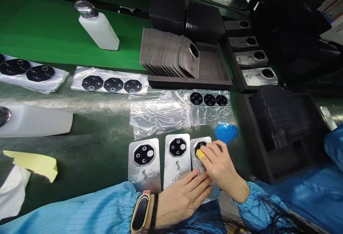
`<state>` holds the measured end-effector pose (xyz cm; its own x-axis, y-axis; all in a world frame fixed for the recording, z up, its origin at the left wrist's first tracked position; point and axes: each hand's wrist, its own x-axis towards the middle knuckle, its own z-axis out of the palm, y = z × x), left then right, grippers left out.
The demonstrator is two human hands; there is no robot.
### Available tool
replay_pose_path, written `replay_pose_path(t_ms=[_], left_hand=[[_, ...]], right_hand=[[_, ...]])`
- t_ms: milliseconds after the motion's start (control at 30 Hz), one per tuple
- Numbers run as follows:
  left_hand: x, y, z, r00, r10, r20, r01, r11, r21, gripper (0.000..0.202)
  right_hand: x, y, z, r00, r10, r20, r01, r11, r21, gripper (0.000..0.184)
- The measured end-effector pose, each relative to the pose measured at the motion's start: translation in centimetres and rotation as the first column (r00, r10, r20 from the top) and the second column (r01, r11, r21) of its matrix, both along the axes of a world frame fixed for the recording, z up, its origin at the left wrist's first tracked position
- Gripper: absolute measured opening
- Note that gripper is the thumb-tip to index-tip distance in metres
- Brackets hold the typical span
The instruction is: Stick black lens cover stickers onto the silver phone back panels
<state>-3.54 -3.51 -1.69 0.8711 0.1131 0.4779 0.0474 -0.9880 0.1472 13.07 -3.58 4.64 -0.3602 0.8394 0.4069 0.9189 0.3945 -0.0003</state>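
Three silver phone back panels lie in a row near me: a left panel, a middle panel and a right panel. Each carries a black octagonal camera sticker; the one on the right panel is partly covered by fingers. My left hand rests flat, fingers stretched, across the lower part of the right panel. Over that panel's sticker, my right hand is closed with bent fingers pressing down. A yellow finger cot covers one fingertip. Anything pinched there is hidden.
Sticker sheets and clear film lie behind the panels. A tray holds stacked panels; another tray stands right. Also around are a blue lump, an upright white bottle, a lying bottle and yellow paper.
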Motion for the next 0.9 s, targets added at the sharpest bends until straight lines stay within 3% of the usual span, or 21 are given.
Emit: replay_pose_path(t_ms=[167,300,467,633,800,900], left_hand=[[0.0,0.0,0.2,0.999,-0.006,-0.046,0.007,1.000,0.018,0.032],[0.1,0.3,0.3,0.998,-0.028,-0.052,0.031,0.998,0.047,0.033],[0.1,0.6,0.2,0.998,-0.035,-0.056,0.041,0.993,0.107,0.034],[0.0,0.7,0.2,0.995,-0.041,-0.096,0.054,0.989,0.137,0.036],[0.1,0.7,0.4,0.999,-0.019,-0.027,0.020,0.998,0.063,0.029],[0.0,0.6,0.1,0.999,-0.017,-0.036,0.020,0.996,0.090,0.028]], right_hand=[[0.5,-0.1,0.1,1.000,0.006,0.012,-0.006,1.000,0.020,0.037],[1.1,-0.7,0.0,0.964,-0.125,-0.234,0.145,0.987,0.070,0.024],[0.6,-3.4,-0.3,0.754,-0.294,-0.587,0.245,0.956,-0.164,0.019],[-0.7,-5.4,-1.8,0.581,-0.423,-0.695,0.271,0.906,-0.325,0.014],[-1.2,-4.3,-2.4,0.607,-0.321,-0.726,0.200,0.947,-0.251,0.018],[-1.5,-3.0,-2.3,0.629,-0.258,-0.733,0.147,0.966,-0.214,0.018]])
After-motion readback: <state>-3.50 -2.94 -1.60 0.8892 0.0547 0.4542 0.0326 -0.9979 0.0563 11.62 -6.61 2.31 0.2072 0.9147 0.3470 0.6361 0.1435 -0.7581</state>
